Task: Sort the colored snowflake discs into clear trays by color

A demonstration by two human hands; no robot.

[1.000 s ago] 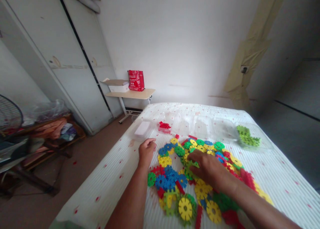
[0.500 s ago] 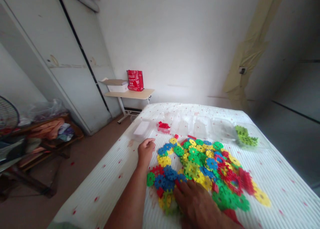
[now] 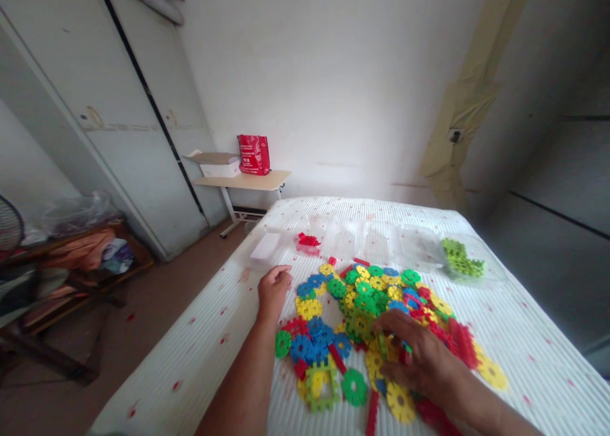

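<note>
My left hand (image 3: 275, 288) rests on the white cloth left of the pile. Its fingers are curled together, and nothing shows in them. Over the middle of the pile, my right hand (image 3: 417, 350) reaches in, slightly blurred. Its thumb and fingers are spread apart around yellow and yellow-green pieces, touching the pile. Beside its fingertips lies a yellow-green square piece (image 3: 358, 325). Toward me are another yellow-green square frame (image 3: 309, 385), a green notched disc (image 3: 354, 387), a yellow notched disc (image 3: 400, 402) and a red stick (image 3: 372, 417). Blue notched discs (image 3: 318, 334) cluster at the left.
Clear plastic trays line the far side of the table (image 3: 229, 334). One holds red pieces (image 3: 308, 241), another yellow-green pieces (image 3: 462, 258). A white box (image 3: 265, 246) sits at the left. Beyond stand a small side table (image 3: 252, 180) and a red bag (image 3: 254, 155).
My right hand has moved right across the pile, uncovering a yellow-green square, a green disc and red sticks near me. My left hand stays in place. The view has shifted slightly.
</note>
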